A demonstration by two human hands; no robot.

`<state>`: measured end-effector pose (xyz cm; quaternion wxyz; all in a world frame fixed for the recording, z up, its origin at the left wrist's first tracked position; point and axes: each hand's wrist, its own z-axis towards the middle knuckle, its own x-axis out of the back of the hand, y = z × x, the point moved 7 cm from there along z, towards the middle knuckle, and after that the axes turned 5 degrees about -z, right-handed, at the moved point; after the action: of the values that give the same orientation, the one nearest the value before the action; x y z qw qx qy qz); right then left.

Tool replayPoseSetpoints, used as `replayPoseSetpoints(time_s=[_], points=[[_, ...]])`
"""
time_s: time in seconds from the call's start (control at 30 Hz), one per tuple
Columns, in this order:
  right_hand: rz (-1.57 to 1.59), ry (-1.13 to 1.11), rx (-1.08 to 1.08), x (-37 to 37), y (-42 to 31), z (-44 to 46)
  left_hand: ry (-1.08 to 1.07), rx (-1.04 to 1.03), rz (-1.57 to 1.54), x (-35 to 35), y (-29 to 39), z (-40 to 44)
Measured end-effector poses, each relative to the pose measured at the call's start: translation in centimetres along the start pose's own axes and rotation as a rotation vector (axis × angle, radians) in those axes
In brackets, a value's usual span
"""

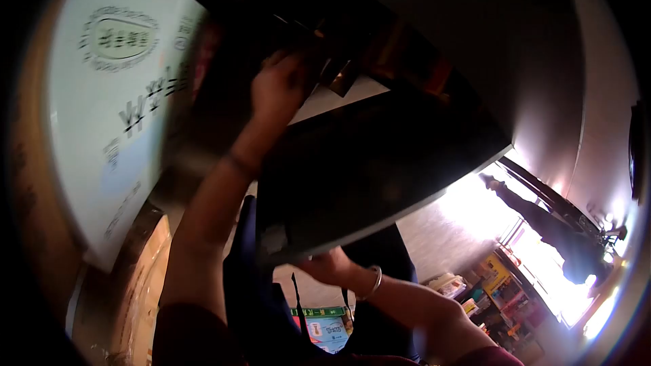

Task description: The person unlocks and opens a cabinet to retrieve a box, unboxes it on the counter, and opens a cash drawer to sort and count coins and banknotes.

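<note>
My left hand (279, 85) reaches up into the shadowed space above a large dark panel (352, 156). Its fingers are bent beside some small shiny items (342, 76), and the dimness hides whether it holds any. Lower down, my right hand (329, 266), with a bangle (374, 282) at the wrist, is closed on the panel's pale lower edge (380, 220). The panel slants from lower left to upper right. Its edge hides part of my right fingers.
A white printed box (108, 115) stands at the left. Below my right hand is a blue box (329, 332) with a green strip. Shelves of goods (502, 291) are at the lower right, near a bright opening where a person in dark clothes (556, 234) is visible.
</note>
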<state>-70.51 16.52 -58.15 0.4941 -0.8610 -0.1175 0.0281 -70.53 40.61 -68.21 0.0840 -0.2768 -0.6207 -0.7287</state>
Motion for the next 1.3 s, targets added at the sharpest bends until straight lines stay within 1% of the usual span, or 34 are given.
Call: replayPoseSetpoints(time_s=[0.03, 0.07, 0.1, 0.13, 0.17, 0.2, 0.23, 0.27, 0.3, 0.37, 0.4, 0.43, 0.5, 0.53, 0.6, 0.63, 0.67, 0.7, 0.73, 0.77, 0.83, 0.87, 0.9, 0.97, 1.0, 1.03, 1.1, 1.13, 1.17, 1.23, 1.27, 1.3], points=[[-0.026, 0.100, 0.115, 0.2, -0.4, 0.8, -0.023, 0.009, -0.030, 3.7, 0.2, -1.4], [-0.048, 0.130, 0.154, 0.8, -1.8, 2.2, 0.003, 0.138, -0.166, 7.1, -1.2, -3.3], [-0.065, 0.200, 0.133, 1.1, -2.5, 3.2, 0.029, 0.266, -0.306, 10.3, -2.6, -5.6], [0.153, 0.219, 0.008, 1.4, -3.6, 4.7, 0.062, 0.472, -0.419, 13.4, -4.0, -8.6], [0.221, 0.266, -0.035, 1.0, -3.0, 5.8, 0.104, 0.673, -0.535, 15.9, -4.6, -11.6], [0.239, 0.332, -0.022, 1.6, -4.1, 7.1, 0.037, 0.733, -0.337, 17.4, -2.4, -13.6], [0.321, 0.379, -0.021, 1.8, -4.1, 8.1, -0.029, 0.793, -0.140, 18.7, 0.0, -15.8], [0.252, 0.374, -0.008, 2.2, -4.6, 9.2, 0.102, 0.534, 0.045, 20.2, 2.1, -17.3], [0.270, 0.390, -0.072, 2.6, -5.8, 10.2, 0.231, 0.269, 0.224, 21.2, 4.0, -19.6], [0.195, 0.430, -0.054, 3.7, -7.0, 12.5, 0.301, 0.564, 0.084, 23.3, 3.3, -26.7], [0.153, 0.472, -0.070, 4.5, -8.1, 13.5, 0.249, 0.607, 0.162, 24.5, 3.5, -29.8], [0.126, 0.535, 0.007, 5.7, -9.8, 14.4, 0.195, 0.653, 0.241, 25.7, 3.9, -32.5], [-0.007, 0.627, 0.062, 7.7, -11.2, 16.8, 0.330, 0.732, 0.284, 28.0, 5.3, -35.8], [-0.007, 0.658, 0.052, 8.7, -11.9, 17.9, 0.340, 0.729, 0.283, 29.0, 5.8, -37.4], [-0.158, 0.743, -0.011, 10.6, -12.8, 19.7, 0.373, 0.895, 0.259, 31.1, 5.6, -41.1], [-0.226, 0.777, -0.026, 11.4, -13.1, 20.4, 0.378, 0.891, 0.257, 31.9, 6.4, -41.5], [-0.225, 0.778, -0.019, 12.0, -13.3, 21.0, 0.392, 0.972, 0.191, 32.7, 6.7, -42.5], [-0.279, 0.776, 0.032, 12.6, -13.4, 21.7, 0.402, 1.054, 0.122, 33.5, 7.0, -43.2], [-0.335, 0.771, 0.081, 13.1, -13.6, 22.1, 0.397, 1.100, 0.134, 34.3, 7.6, -43.8], [-0.337, 0.769, 0.083, 13.6, -13.2, 22.6, 0.399, 1.101, 0.132, 34.6, 7.5, -45.1], [-0.523, 0.835, 0.058, 13.9, -13.9, 22.3, 0.351, 1.017, 0.201, 35.4, 8.2, -44.9], [-0.667, 0.838, -0.017, 14.1, -13.9, 22.0, 0.426, 0.941, 0.179, 35.5, 9.3, -44.9], [-0.667, 0.835, -0.016, 13.9, -14.3, 21.4, 0.428, 0.944, 0.180, 35.8, 9.9, -44.9], [-1.030, 0.971, 0.154, 13.1, -17.3, 19.9, 0.436, 1.084, 0.107, 35.8, 9.8, -46.1], [-1.063, 0.921, 0.137, 13.2, -17.4, 20.5, 0.447, 1.090, 0.053, 35.8, 9.7, -46.3], [-1.062, 0.918, 0.133, 13.2, -17.2, 21.1, 0.445, 1.094, 0.057, 35.8, 9.5, -46.9], [-0.925, 0.907, -0.051, 14.1, -15.4, 22.4, 0.468, 1.061, 0.098, 36.1, 9.4, -47.4], [-0.719, 0.900, -0.046, 14.2, -14.4, 22.8, 0.466, 1.064, 0.097, 36.2, 9.6, -47.3], [-0.719, 0.899, -0.048, 14.0, -13.7, 23.0, 0.435, 1.061, 0.129, 36.4, 9.8, -47.0], [-0.219, 1.008, -0.030, 13.6, -12.4, 22.6, 0.403, 1.057, 0.165, 36.8, 9.8, -47.1], [-0.216, 1.009, -0.033, 13.6, -12.5, 22.5, 0.413, 1.099, 0.119, 36.9, 9.4, -48.1], [-0.642, 1.085, 0.021, 13.5, -14.6, 21.9, 0.421, 1.140, 0.074, 37.0, 9.0, -49.0]])
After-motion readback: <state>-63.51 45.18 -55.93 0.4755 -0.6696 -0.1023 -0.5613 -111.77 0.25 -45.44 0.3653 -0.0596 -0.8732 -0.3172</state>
